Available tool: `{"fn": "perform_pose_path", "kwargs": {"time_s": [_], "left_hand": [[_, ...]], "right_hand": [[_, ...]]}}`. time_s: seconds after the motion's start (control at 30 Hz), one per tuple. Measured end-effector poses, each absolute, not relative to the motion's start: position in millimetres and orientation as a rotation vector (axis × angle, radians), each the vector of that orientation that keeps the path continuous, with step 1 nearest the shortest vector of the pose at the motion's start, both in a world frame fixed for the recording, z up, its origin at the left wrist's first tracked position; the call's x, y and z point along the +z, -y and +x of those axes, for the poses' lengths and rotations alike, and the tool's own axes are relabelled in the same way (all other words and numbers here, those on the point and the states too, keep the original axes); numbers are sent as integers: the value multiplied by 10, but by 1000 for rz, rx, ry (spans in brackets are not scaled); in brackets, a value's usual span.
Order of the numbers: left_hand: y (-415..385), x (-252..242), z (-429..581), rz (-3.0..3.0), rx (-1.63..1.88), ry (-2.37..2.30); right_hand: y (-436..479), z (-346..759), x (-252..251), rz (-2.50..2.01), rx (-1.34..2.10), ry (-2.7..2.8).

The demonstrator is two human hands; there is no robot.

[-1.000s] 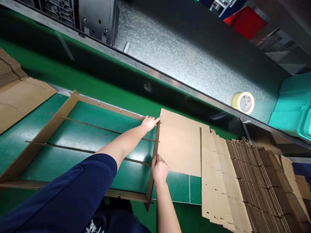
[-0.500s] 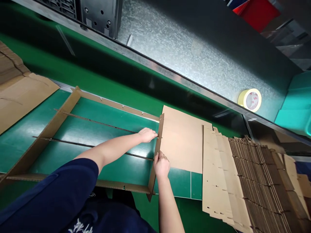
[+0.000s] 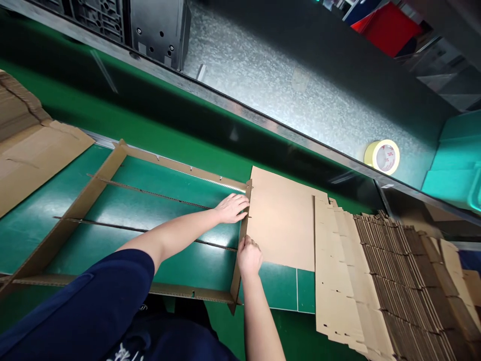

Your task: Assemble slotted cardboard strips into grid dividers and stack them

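Note:
A frame of slotted cardboard strips stands on edge on the green tabletop [image 3: 195,271], with long strips crossing two end strips. My left hand [image 3: 231,208] lies at the right end strip [image 3: 244,225], fingers stretched out, their tips touching its upper part. Lower on that same cardboard strip, my right hand [image 3: 250,256] is closed, thumb and bent fingers pinching its edge. Two thin inner strips [image 3: 124,226] run from the left end strip [image 3: 71,210] towards my hands. The joint under my left hand is partly hidden.
Right of the frame lies a flat cardboard sheet [image 3: 281,220], then a fanned stack of slotted cardboard strips [image 3: 338,281]. More cardboard [image 3: 45,155] is piled at left. Behind, a metal shelf [image 3: 255,75] holds a tape roll [image 3: 382,157], black plastic parts [image 3: 158,35] and a teal bin [image 3: 456,160].
My left hand has loosened from a pinch on the end strip, and its fingers now stretch out over the edge. My right hand keeps its grip. The view has shifted slightly.

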State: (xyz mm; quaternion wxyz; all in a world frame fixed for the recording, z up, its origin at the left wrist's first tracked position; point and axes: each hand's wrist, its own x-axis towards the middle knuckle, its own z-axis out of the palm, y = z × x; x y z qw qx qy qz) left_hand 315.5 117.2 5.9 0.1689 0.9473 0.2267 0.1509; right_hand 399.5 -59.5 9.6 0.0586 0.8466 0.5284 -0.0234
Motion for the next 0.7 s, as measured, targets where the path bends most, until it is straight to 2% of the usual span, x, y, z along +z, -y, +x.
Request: {"fn": "perform_pose_path", "kwargs": {"time_s": [0.07,0.27,0.43,0.5,0.6,0.7], "left_hand": [[-1221,81,3274,2704,532,-702],[-1241,-48,3584,2623,259,-920],[-1439,-25,3523,2622,367,-1072],[-1610,13,3493,2594,246,-1220],[-1824,33,3471,2589,36,-1209],[-1887,-4,3441,2603,23,-1161]], "right_hand": [[616,3991,65,2580,-19,-1627],[677,3987,-44,2648,19,-1635],[709,3996,-91,2688,24,-1670],[721,4000,-96,2682,28,-1683],[735,4009,-99,2667,41,-1710],[738,4021,-97,2655,48,-1722]]}}
